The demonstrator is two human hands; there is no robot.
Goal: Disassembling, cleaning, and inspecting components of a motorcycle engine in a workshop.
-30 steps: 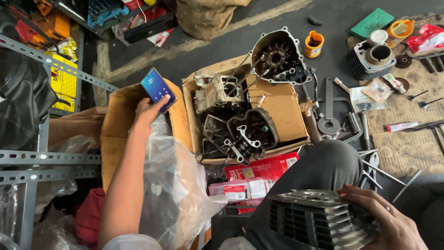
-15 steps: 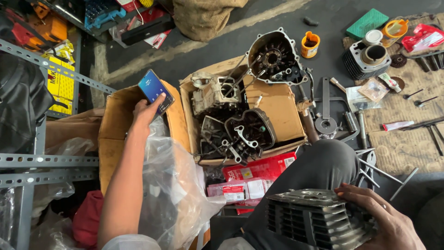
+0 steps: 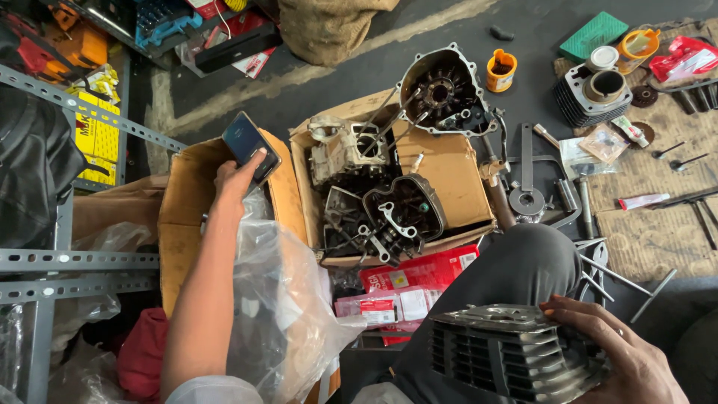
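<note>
My left hand [image 3: 238, 178] is stretched out over an open cardboard box [image 3: 183, 217] and grips a dark phone [image 3: 250, 145] by its lower end. Crumpled clear plastic [image 3: 280, 299] lies beside that forearm. My right hand [image 3: 627, 353] rests on the right side of a finned grey metal engine cylinder [image 3: 508, 359], which sits on my lap next to my knee in dark trousers [image 3: 516, 262].
A second cardboard box [image 3: 441, 168] holds several greasy engine casings. A round crankcase cover [image 3: 441, 93], an orange can [image 3: 501, 71], another finned cylinder [image 3: 594, 93], wrenches, bolts and packets lie on the floor and sacking mat. Slotted metal shelving [image 3: 67, 262] stands at left.
My left hand has tilted the phone and its screen has gone from bright blue to dark. My right hand and the cylinder stay put.
</note>
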